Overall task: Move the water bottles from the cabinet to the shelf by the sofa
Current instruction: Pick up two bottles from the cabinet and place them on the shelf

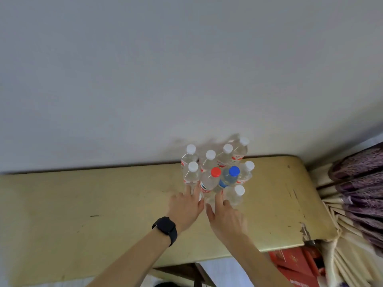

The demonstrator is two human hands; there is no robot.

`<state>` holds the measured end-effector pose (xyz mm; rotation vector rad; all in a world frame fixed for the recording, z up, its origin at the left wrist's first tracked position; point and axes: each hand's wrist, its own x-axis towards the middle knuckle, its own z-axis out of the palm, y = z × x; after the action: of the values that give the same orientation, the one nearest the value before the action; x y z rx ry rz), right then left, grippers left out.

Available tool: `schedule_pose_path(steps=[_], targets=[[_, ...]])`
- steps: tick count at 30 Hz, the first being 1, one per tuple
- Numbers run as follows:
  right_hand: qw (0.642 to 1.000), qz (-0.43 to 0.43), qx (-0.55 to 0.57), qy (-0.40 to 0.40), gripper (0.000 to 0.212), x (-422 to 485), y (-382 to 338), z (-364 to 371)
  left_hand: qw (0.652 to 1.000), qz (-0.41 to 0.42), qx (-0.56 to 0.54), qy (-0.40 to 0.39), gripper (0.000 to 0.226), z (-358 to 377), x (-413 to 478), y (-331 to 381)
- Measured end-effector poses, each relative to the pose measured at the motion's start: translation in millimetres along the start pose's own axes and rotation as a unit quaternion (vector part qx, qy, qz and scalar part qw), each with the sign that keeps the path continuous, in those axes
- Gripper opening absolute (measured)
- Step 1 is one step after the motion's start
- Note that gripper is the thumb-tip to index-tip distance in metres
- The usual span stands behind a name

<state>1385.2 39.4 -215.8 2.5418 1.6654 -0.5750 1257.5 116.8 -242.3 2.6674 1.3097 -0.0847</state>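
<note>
Water bottles (209,162), nine in number, stand upright in a tight cluster on the tan worktop (103,204), close to the wall. The red-capped bottle (208,183) and blue-capped bottle (228,178) stand side by side. The left hand (185,206), fingers straight, touches the cluster's base at 7 o'clock. The right hand (224,216) is at 5 o'clock, against the front white-capped bottle (234,196); whether it grips cannot be told.

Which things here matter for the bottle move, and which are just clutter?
For the job: water bottles, nine by their caps, standing together on the yellow top; left hand and right hand, both at the near bottles.
Just lying about: red boxes under the top's right end; cream and purple fabric beside it; watch on the left wrist.
</note>
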Motion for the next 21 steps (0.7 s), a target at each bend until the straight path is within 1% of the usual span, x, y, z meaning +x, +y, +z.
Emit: schedule_pose_path(steps=[2, 4, 7, 9, 12, 14, 17, 19, 21], targets=[[1.0, 0.011, 0.005, -0.004, 0.049, -16.0, 0.5, 11.1, 1.0, 0.014, -0.012, 0.004, 0.045, -3.8, -8.1, -3.5], [1.0, 0.016, -0.01, 0.006, 0.054, -37.2, 1.6, 26.1, 0.999, 0.032, -0.006, 0.003, 0.04, -2.8, -21.3, -4.2], [0.999, 0.026, -0.013, 0.014, 0.055, -68.6, 6.4, 45.7, 0.998, 0.061, 0.031, 0.006, 0.034, 1.8, -37.5, -3.7], [0.999, 0.044, 0.013, 0.018, 0.055, -81.3, 15.3, 54.6, 0.994, 0.083, 0.075, 0.018, 0.034, 6.2, -42.9, -1.2], [0.995, 0.077, 0.057, 0.036, 0.055, -92.9, 31.8, 56.7, 0.984, 0.136, 0.117, 0.015, 0.043, 8.6, -46.9, 10.0], [0.987, 0.112, 0.099, 0.052, 0.048, -104.0, 45.9, 49.9, 0.976, 0.177, 0.128, -0.007, 0.049, 3.5, -49.8, 26.4], [0.973, 0.178, 0.136, 0.055, 0.041, -127.9, 71.6, 35.1, 0.968, 0.215, 0.123, -0.044, 0.048, -5.6, -49.1, 60.1], [0.959, 0.232, 0.157, 0.047, 0.038, -158.6, 93.8, 27.9, 0.954, 0.25, 0.143, -0.086, 0.046, -22.5, -57.1, 96.0], [0.937, 0.29, 0.189, 0.049, 0.032, -204.1, 119.4, 29.0, 0.933, 0.317, 0.151, -0.083, 0.044, -27.9, -72.5, 141.0]])
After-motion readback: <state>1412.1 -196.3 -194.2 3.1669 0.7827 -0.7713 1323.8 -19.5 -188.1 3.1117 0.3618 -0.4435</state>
